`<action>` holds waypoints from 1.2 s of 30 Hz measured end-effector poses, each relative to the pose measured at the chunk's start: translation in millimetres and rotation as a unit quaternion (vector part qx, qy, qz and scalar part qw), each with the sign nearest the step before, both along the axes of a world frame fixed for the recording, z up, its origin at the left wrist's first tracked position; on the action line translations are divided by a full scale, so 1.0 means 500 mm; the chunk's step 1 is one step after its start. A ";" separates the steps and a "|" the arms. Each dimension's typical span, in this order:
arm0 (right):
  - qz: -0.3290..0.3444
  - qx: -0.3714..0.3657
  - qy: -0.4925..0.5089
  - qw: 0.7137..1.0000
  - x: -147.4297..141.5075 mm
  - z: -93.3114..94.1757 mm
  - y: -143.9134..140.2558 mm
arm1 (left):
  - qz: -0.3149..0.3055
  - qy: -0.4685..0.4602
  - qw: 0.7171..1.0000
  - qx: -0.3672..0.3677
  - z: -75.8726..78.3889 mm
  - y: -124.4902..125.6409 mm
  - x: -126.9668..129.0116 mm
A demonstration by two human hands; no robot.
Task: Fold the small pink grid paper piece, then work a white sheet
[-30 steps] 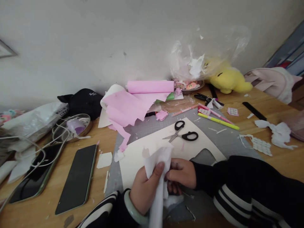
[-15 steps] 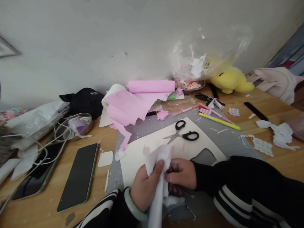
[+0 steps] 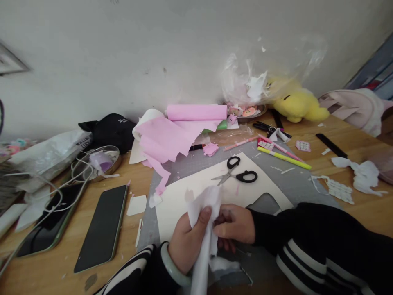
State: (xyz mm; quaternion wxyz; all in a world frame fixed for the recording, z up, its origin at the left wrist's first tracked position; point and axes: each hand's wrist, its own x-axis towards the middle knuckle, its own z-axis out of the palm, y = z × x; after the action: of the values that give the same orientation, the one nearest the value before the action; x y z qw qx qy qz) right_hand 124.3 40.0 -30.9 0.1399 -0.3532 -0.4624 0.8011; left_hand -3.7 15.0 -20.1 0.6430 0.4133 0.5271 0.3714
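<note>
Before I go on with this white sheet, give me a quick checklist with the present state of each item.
1. Left hand grips the white sheet, thumb on top: ok.
2. Right hand pinches the same sheet from the other side: ok.
3. Scissors lie shut and untouched on the cream card, beyond the hands: ok.
4. Lower end of the sheet runs out of the picture, so its full length: cannot tell.
5. Dark phone lies left of the grey mat, apart from the hands: ok.
6. Paper scraps litter the mat and table: not ok.
</note>
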 end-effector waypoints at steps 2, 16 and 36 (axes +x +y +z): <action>0.008 0.009 0.011 1.000 0.003 0.000 0.000 | -0.007 0.005 1.000 0.005 0.001 0.000 0.002; -0.006 -0.018 -0.046 0.999 0.000 -0.010 -0.003 | 0.033 0.042 0.999 0.012 -0.002 0.003 -0.007; -0.033 -0.003 -0.031 0.999 -0.001 0.004 -0.001 | -0.018 0.051 0.997 0.046 -0.003 -0.002 -0.002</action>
State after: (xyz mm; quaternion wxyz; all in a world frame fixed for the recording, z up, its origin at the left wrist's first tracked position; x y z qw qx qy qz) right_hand 123.8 39.7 -28.6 0.1506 -0.3933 -0.4525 0.7860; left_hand -4.8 13.9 -21.6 0.6020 0.4708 0.5339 0.3618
